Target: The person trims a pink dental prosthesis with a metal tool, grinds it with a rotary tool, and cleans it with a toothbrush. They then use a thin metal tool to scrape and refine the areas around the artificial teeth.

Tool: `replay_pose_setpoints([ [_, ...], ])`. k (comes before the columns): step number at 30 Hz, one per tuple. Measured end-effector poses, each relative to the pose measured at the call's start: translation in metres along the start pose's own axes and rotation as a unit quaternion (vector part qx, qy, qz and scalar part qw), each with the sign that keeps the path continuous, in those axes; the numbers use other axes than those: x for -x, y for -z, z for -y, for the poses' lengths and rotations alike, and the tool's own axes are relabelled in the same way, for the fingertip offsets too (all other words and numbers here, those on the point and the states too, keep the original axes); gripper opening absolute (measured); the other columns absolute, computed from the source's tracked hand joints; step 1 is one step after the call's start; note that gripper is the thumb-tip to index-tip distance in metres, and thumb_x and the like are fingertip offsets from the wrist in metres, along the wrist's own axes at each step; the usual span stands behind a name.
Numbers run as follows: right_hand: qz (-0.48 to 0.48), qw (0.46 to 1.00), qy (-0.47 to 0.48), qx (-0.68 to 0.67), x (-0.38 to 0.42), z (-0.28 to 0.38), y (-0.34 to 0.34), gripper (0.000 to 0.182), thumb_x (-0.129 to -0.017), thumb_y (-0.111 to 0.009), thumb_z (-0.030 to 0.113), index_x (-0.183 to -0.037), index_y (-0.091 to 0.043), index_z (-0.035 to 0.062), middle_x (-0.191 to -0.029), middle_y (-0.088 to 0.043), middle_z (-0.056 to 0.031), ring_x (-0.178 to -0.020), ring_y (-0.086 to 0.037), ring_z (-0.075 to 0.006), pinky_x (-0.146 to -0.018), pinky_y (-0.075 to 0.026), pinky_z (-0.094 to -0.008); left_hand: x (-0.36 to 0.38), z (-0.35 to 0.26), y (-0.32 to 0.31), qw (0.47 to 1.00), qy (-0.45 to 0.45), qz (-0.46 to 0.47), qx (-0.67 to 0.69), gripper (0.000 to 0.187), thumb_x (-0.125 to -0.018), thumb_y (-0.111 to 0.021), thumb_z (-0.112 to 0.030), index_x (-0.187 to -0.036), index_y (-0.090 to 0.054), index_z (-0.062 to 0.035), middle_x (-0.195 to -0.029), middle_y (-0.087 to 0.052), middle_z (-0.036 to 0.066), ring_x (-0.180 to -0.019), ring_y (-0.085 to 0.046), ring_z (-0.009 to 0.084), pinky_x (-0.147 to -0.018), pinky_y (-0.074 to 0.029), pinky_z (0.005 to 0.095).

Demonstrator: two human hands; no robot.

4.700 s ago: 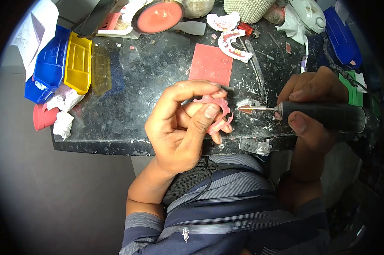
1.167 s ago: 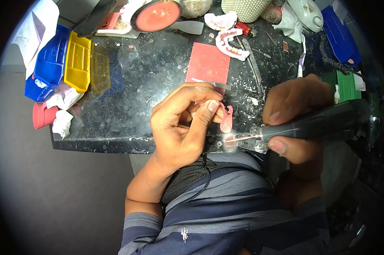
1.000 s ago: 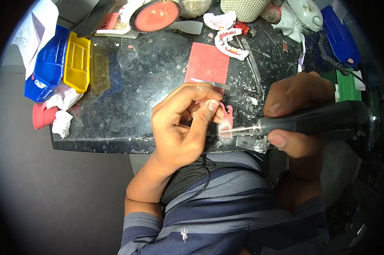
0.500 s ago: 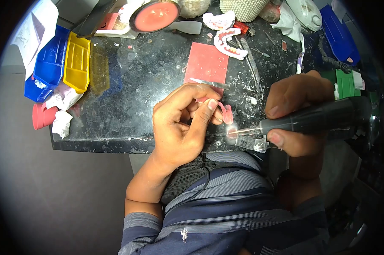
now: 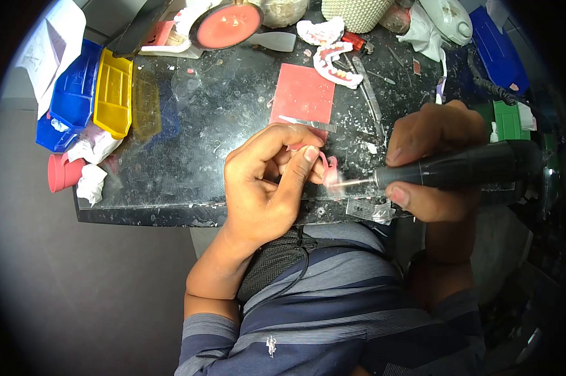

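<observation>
My left hand (image 5: 267,178) is closed, pinching a small curved pink denture base (image 5: 329,164) between thumb and fingers. Part of that piece is hidden behind my fingers. In my right hand (image 5: 436,160) lies a black rotary handpiece (image 5: 449,172), gripped between thumb and fingers. Its thin metal bur points left, and the blurred tip meets or nearly meets the lower end of the pink piece. Just beyond my left hand, a metal blade-like tool (image 5: 308,123) rests on a pink wax sheet (image 5: 303,94).
Plaster dental models (image 5: 336,66) and a metal tool (image 5: 367,94) lie farther back. A clear plastic strip (image 5: 371,210) is at the bench's front edge. Yellow (image 5: 115,94) and blue (image 5: 76,88) trays, a pink cup (image 5: 63,172) and crumpled tissue (image 5: 92,185) stand left.
My right hand and the handpiece have moved slightly left, bringing the bur from just beside the pink piece up to its lower end. My left hand has barely moved.
</observation>
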State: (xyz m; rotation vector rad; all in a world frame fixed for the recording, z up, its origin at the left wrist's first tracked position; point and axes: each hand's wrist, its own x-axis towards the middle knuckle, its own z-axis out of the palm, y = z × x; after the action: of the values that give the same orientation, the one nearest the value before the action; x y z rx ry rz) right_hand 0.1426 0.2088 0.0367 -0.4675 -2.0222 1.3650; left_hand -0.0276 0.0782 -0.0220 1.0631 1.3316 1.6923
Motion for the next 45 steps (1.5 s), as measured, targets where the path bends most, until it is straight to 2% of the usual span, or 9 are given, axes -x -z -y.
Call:
replay_pose_setpoints([
  [3,0.062,0.995,0.076,-0.036,-0.003,-0.004,0.007,0.031,-0.051,-0.078,0.010,-0.072,-0.056,0.0015,-0.065,-0.052,-0.0067,-0.052,-0.049,-0.0133,-0.047,-0.037,-0.0248,0.000,-0.001,0.002,1.000,-0.001,0.007,0.010,0.008,-0.092,-0.055,0.010,-0.096,-0.062,0.0108,-0.090,-0.064,0.013,-0.074,-0.067,0.0132,-0.065,-0.057,0.0238],
  [9,-0.048,0.994,-0.004,-0.094,-0.007,-0.003,0.016,0.022,-0.060,-0.078,0.015,-0.064,-0.060,0.0022,-0.062,-0.060,-0.0048,-0.054,-0.057,-0.0134,-0.051,-0.041,-0.0240,-0.002,-0.002,0.004,0.984,-0.150,-0.058,-0.076,0.013,-0.089,-0.057,0.015,-0.100,-0.062,0.0116,-0.100,-0.062,0.018,-0.076,-0.068,0.0175,-0.066,-0.059,0.0261],
  [11,0.111,0.985,-0.053,-0.123,-0.007,-0.009,0.022,0.016,-0.064,-0.077,0.009,-0.072,-0.066,0.0007,-0.067,-0.063,-0.0061,-0.054,-0.057,-0.0132,-0.052,-0.042,-0.0236,-0.001,-0.003,0.002,0.952,-0.260,-0.097,-0.125,0.016,-0.086,-0.058,0.017,-0.102,-0.062,0.0115,-0.103,-0.061,0.020,-0.077,-0.068,0.0190,-0.068,-0.059,0.0273],
  [20,0.194,0.975,-0.079,-0.078,-0.010,-0.004,-0.008,0.017,-0.074,-0.071,0.011,-0.081,-0.072,-0.0051,-0.060,-0.065,-0.0113,-0.051,-0.059,-0.0120,-0.048,-0.042,-0.0249,0.003,-0.009,-0.002,0.875,-0.356,-0.075,-0.320,0.030,-0.077,-0.070,0.014,-0.106,-0.066,0.0065,-0.102,-0.063,0.021,-0.086,-0.067,0.0254,-0.072,-0.058,0.0305],
  [25,0.165,0.975,-0.117,-0.091,-0.009,-0.010,0.001,0.019,-0.075,-0.072,0.014,-0.079,-0.071,-0.0050,-0.065,-0.068,-0.0115,-0.056,-0.062,-0.0134,-0.052,-0.046,-0.0258,0.006,-0.003,-0.006,0.934,-0.300,-0.049,-0.187,0.027,-0.084,-0.071,-0.003,-0.107,-0.064,0.0093,-0.106,-0.061,0.024,-0.090,-0.067,0.0273,-0.073,-0.058,0.0323],
  [28,0.168,0.976,-0.105,-0.090,-0.009,-0.011,0.001,0.018,-0.074,-0.073,0.013,-0.079,-0.071,-0.0046,-0.067,-0.068,-0.0107,-0.058,-0.062,-0.0130,-0.053,-0.046,-0.0260,0.009,-0.006,0.004,0.988,-0.153,-0.007,-0.015,0.051,-0.099,-0.047,-0.035,-0.116,-0.058,0.0121,-0.117,-0.056,0.027,-0.102,-0.064,0.0319,-0.088,-0.053,0.0419],
  [31,0.165,0.975,-0.113,-0.098,-0.008,-0.011,0.002,0.017,-0.074,-0.073,0.012,-0.079,-0.071,-0.0045,-0.067,-0.068,-0.0103,-0.056,-0.061,-0.0128,-0.052,-0.046,-0.0258,-0.001,-0.004,0.009,0.975,0.003,0.085,0.204,0.055,-0.094,-0.049,-0.032,-0.123,-0.056,0.0134,-0.129,-0.054,0.031,-0.117,-0.058,0.0375,-0.103,-0.042,0.0460],
  [35,0.165,0.942,-0.237,-0.169,-0.012,-0.002,0.004,0.017,-0.072,-0.074,0.011,-0.078,-0.071,-0.0044,-0.065,-0.067,-0.0104,-0.048,-0.057,-0.0117,-0.045,-0.043,-0.0248,0.001,0.001,0.010,0.965,-0.001,0.174,0.197,0.051,-0.089,-0.056,-0.030,-0.125,-0.060,0.0060,-0.133,-0.053,0.031,-0.130,-0.047,0.0398,-0.110,-0.031,0.0499],
  [45,0.130,0.943,-0.244,-0.182,-0.008,-0.004,-0.008,0.016,-0.071,-0.074,0.008,-0.077,-0.070,-0.0056,-0.063,-0.066,-0.0110,-0.046,-0.057,-0.0117,-0.042,-0.043,-0.0242,0.001,0.012,-0.012,0.986,-0.080,0.072,0.129,0.022,-0.087,-0.071,-0.004,-0.107,-0.067,0.0047,-0.117,-0.060,0.021,-0.108,-0.061,0.0266,-0.094,-0.048,0.0365],
])
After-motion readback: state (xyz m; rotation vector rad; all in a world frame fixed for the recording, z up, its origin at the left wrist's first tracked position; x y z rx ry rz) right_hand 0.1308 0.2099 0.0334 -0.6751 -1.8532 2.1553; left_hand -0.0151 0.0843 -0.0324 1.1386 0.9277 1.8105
